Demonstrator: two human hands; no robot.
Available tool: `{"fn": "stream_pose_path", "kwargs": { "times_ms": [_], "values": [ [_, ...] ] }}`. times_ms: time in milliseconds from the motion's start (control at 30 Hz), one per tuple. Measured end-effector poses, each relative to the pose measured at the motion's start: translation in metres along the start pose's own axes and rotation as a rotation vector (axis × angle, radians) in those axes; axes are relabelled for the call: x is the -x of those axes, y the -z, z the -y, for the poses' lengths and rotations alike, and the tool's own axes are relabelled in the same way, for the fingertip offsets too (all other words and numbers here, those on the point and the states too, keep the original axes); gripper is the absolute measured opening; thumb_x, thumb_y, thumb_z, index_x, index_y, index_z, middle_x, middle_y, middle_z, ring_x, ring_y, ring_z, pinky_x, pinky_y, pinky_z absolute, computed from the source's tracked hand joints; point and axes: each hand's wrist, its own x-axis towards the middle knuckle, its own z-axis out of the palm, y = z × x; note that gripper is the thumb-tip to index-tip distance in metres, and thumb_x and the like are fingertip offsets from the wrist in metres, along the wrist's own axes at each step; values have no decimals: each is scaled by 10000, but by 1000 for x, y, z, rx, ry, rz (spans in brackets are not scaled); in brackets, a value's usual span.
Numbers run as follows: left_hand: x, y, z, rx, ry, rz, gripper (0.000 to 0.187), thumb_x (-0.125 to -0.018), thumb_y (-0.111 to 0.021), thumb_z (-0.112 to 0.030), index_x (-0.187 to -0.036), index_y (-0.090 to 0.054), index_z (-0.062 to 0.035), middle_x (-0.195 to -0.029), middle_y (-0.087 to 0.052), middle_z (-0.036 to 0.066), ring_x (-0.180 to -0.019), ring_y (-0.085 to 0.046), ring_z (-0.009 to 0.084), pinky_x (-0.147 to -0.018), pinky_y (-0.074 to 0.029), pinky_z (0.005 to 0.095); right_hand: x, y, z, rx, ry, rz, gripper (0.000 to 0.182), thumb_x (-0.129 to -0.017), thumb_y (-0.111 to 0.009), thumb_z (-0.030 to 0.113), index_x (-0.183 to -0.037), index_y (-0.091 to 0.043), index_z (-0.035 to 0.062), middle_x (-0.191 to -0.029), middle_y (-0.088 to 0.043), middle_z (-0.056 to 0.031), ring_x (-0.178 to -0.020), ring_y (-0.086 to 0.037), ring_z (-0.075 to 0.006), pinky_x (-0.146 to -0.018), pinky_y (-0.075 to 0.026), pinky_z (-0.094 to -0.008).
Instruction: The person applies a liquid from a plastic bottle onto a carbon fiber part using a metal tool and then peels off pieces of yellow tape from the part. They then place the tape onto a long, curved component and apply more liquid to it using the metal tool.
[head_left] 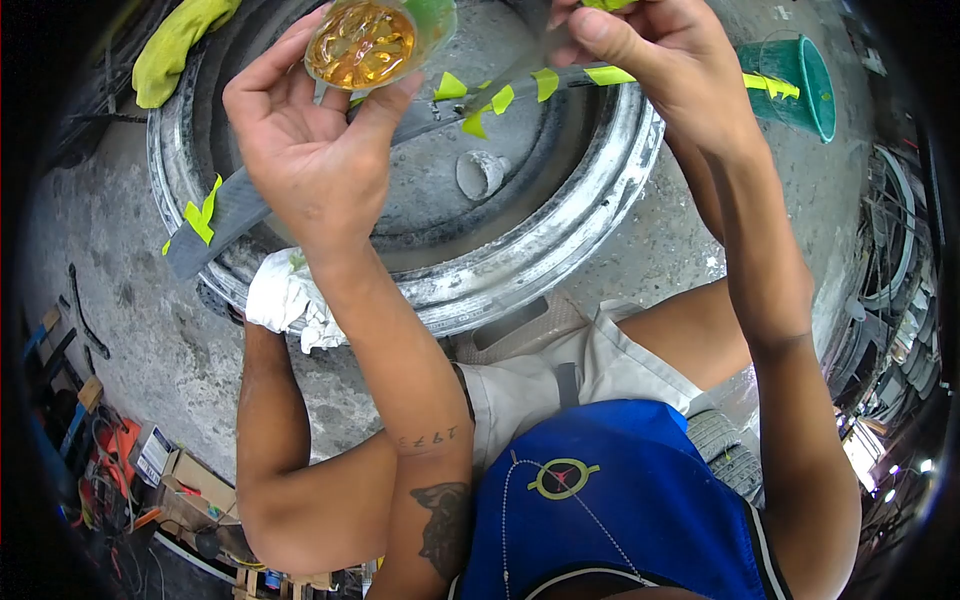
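In my left hand is a small clear cup holding an amber liquid, its mouth turned toward me. Translucent green plastic shows along the cup's right side. My right hand is raised at the top edge with thumb and fingers pinched together. A bit of yellow-green tape shows at its fingertips, and a blurred grey strip hangs near them; what it grips is partly out of frame. Below both hands, a long dark strip lies across a large round tyre-like ring, with several yellow-green tape pieces stuck on it.
A small whitish cup lies tipped inside the ring. A green bucket stands at right, a yellow-green cloth at upper left. White cloth touches the ring's near side. Boxes and tools crowd lower left; tyres and cables line the right.
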Motion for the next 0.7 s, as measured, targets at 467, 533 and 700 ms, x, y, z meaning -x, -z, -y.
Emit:
{"fn": "stream_pose_path", "kwargs": {
  "times_ms": [467,533,700],
  "values": [
    [0,0,-1,-19,1,-9,635,-684,-754,213,-1183,-397,47,-1270,-510,251,-1182,-580,319,-994,-538,451,-22,24,-17,-49,-87,36,145,-959,-638,147,-1079,-615,69,-890,-638,1,-772,-669,-104,-702,-514,-224],
    [0,0,0,-4,3,-7,637,-684,-752,215,-1184,-396,48,-1270,-511,252,-1182,-581,319,-994,-538,453,-23,25,-19,-66,-73,31,143,-960,-636,147,-1079,-615,70,-889,-638,1,-771,-670,-104,-698,-510,-222],
    [-1,0,1,-4,1,1,640,-684,-748,219,-1187,-390,51,-1268,-513,254,-1178,-583,319,-993,-538,456,-24,23,-16,-40,-96,49,134,-960,-635,148,-1064,-618,65,-880,-639,0,-762,-668,-103,-694,-504,-216]
  ]
}}
